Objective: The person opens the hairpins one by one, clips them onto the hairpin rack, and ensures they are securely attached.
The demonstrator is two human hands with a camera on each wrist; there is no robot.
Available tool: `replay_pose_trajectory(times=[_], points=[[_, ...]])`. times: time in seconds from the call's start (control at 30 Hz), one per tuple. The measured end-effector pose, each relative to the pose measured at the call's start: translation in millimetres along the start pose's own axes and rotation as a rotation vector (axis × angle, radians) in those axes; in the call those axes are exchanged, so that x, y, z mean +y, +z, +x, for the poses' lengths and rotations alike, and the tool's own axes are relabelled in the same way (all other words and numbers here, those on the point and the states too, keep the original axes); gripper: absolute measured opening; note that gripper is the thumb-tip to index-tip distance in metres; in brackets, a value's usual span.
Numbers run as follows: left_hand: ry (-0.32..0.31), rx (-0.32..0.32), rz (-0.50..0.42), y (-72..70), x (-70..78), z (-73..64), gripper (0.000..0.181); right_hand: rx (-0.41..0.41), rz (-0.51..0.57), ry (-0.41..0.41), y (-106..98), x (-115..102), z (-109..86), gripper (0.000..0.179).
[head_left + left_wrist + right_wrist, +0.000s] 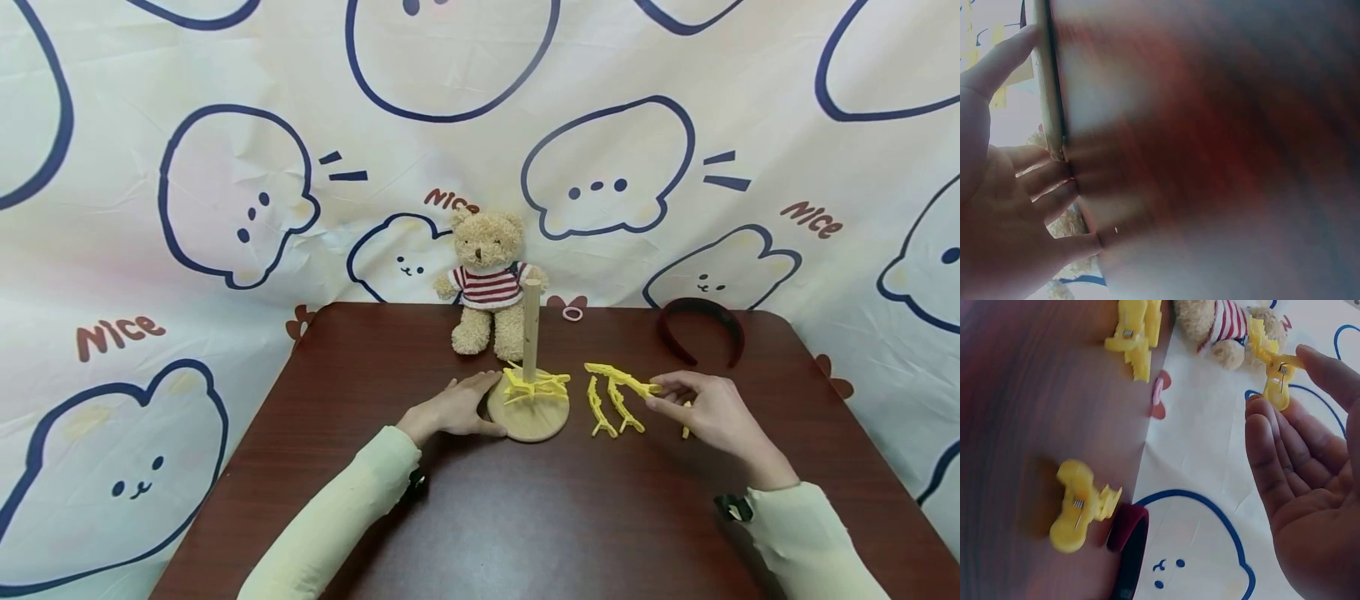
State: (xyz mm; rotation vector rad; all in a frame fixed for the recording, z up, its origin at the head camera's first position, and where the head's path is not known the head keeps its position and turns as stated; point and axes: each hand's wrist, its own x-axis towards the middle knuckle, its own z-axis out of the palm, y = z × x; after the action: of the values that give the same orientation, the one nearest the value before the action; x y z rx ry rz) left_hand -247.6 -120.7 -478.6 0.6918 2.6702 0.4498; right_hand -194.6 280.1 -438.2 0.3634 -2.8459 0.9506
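Observation:
In the head view my left hand [457, 408] holds the near-left edge of a round wooden stand [531, 427], its thumb and fingers spread along the rim. An upright wooden post [531, 329] rises from the stand, with yellow pieces [517, 390] around its foot. My right hand [708, 408] pinches the handle end of a long yellow spring clip [615, 374] between thumb and fingertips; the clip's toothed end points left. The right wrist view shows its handles and metal spring [1280, 375]. More yellow clips [597, 410] lie on the table by that hand.
A teddy bear [487, 287] in a striped shirt sits behind the stand. A dark red headband [703, 321] lies at the back right, and a pink ring [572, 314] near the back edge. The brown table [517, 508] stands against a printed cloth [420, 158].

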Motion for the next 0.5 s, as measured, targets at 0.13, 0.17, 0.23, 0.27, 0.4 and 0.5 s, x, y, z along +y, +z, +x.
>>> replay_pose_trajectory(times=[0.13,0.17,0.23,0.27,0.4,0.5], points=[[0.001,0.001,-0.003,0.8,-1.1,0.7,0.104,-0.008,0.000,-0.034,4.3,-7.6,4.5,0.037],[0.002,0.001,-0.005,0.9,-1.3,0.9,0.103,-0.011,-0.004,-0.043,5.1,-9.7,5.5,0.039],[0.003,-0.001,-0.008,0.9,-1.5,1.3,0.103,-0.016,-0.005,-0.054,6.6,-14.1,7.6,0.040],[0.002,-0.002,-0.009,0.9,-1.4,1.4,0.103,-0.020,-0.007,-0.060,7.1,-16.3,8.6,0.041],[0.003,-0.004,-0.011,1.0,-1.3,1.5,0.103,-0.030,0.007,-0.078,9.7,-24.1,12.5,0.032],[0.004,-0.004,-0.012,0.8,-1.4,1.7,0.103,-0.032,0.015,-0.110,12.1,-29.7,15.9,0.027]])
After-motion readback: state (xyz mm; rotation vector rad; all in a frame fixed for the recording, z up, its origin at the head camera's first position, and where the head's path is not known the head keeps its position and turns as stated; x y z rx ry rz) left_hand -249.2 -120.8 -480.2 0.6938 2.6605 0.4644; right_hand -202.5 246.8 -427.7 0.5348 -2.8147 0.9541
